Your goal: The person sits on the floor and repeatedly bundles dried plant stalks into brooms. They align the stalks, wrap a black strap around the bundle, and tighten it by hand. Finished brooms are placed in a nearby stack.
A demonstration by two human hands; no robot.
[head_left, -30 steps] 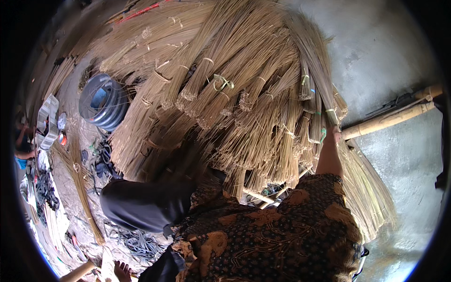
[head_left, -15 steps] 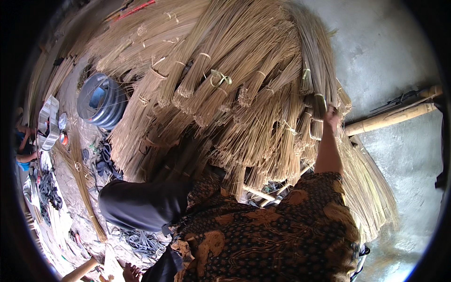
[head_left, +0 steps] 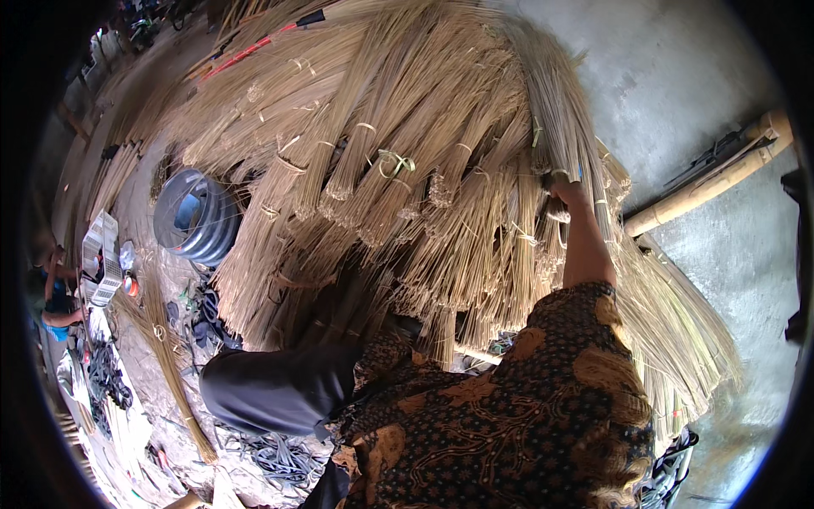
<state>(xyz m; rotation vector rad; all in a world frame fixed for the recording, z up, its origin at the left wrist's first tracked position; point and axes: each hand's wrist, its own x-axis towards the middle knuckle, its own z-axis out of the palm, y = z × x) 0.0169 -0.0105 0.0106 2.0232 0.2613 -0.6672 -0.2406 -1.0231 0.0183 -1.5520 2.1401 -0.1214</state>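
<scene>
Straw bundles (head_left: 386,182) mostly tied, piled; right hand (head_left: 570,192) at one greyish bundle (head_left: 560,127), not lifted clear, finger grip can't tell, left hand unseen.

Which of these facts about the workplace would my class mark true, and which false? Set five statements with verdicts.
1. The person's right hand is at the right side of the pile of stalk bundles. True.
2. A dark ribbed container stands right of the pile of stalk bundles. False: the dark ribbed container is on its left.
3. A bamboo pole is by the grey wall. True.
4. The person's sleeve is plain white. False: the sleeve is dark, with brown patches.
5. Pale strips tie several bundles. True.
</scene>
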